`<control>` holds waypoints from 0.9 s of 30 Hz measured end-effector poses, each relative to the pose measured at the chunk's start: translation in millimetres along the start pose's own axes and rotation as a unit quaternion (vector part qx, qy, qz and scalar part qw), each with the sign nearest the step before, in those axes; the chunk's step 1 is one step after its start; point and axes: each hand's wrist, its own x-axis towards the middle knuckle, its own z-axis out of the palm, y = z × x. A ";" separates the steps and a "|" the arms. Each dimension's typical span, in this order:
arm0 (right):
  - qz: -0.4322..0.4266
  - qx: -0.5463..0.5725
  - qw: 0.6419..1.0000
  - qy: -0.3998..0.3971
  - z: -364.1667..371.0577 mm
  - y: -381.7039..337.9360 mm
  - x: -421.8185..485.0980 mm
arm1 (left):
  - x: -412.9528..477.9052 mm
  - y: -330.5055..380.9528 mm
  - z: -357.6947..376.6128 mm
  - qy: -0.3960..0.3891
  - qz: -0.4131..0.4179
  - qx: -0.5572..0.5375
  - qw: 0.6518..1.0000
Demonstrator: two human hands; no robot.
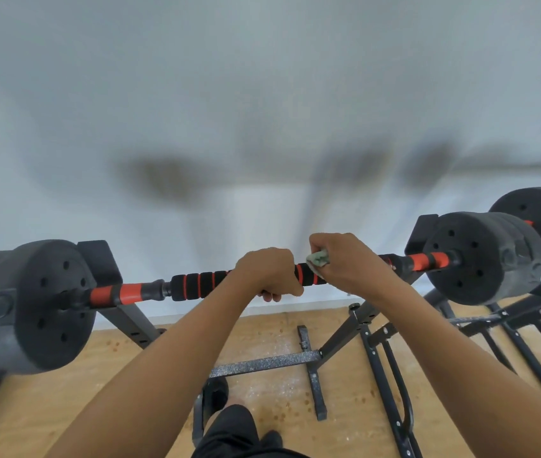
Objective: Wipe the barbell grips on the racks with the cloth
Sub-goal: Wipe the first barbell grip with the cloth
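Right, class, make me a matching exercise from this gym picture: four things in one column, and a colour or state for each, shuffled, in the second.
Column one:
1. left hand
2. cloth
3. weight plate
4. floor

Column two:
A. pale green, bunched in the right hand
B. black, with round holes
C. wrapped round the foam grip
D. light wood

Pairs: 1-C, 2-A, 3-B, 4-D.
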 end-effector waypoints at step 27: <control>0.030 -0.017 0.999 -0.041 6.9 -17.9 31.4 | -1.7 -5.9 37.7 0.277 0.024 0.199 0.940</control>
